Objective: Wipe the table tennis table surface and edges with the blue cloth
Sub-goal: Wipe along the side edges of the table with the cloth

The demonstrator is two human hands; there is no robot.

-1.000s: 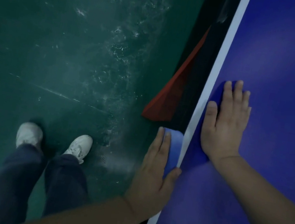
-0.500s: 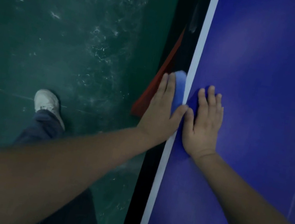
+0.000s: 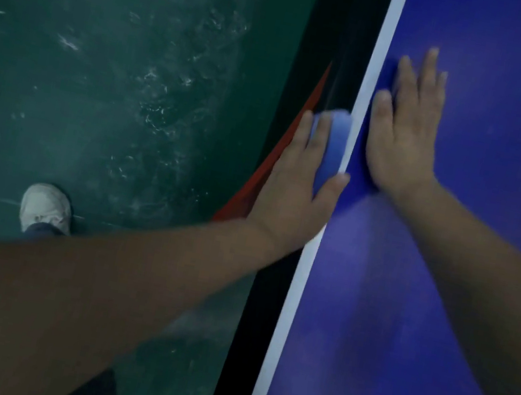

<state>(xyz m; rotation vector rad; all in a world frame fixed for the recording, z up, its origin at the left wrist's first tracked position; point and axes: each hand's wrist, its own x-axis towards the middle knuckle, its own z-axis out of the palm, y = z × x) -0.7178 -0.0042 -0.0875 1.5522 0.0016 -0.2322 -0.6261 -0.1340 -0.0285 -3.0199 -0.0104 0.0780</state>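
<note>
Dark green sports flooring (image 3: 98,81) is filling the side of the view away from the table tennis tabletop (image 3: 443,299), whose blue playing surface is running up the frame behind a white sideline (image 3: 301,291) along its near border. A red panel (image 3: 281,152) is showing below the tabletop's edge, and a white shoe (image 3: 46,208) is standing on the floor well out from it.

The left hand (image 3: 290,195) is reaching along the outer side of the tabletop's edge, holding the blue cloth (image 3: 334,147) against that edge: its fingers are lying straight along the outside of the cloth while the thumb is hooking over onto the white sideline, so the grip is pinching cloth and edge together. The right hand (image 3: 407,129) is lying flat on the playing surface just inside the sideline, fingers straight and close together, grip holding nothing. Whether any of the cloth is lying under that palm is hard to tell, since cloth and surface are nearly the same colour.

The step looks like wiping the side edge. The cloth is bunching ahead of the fingertips, so a fast stroke could roll it out of the thumb's pinch and drop it to the floor. Bare fingers could also be dragging along the edge instead of fabric, leaving parts unwiped.
</note>
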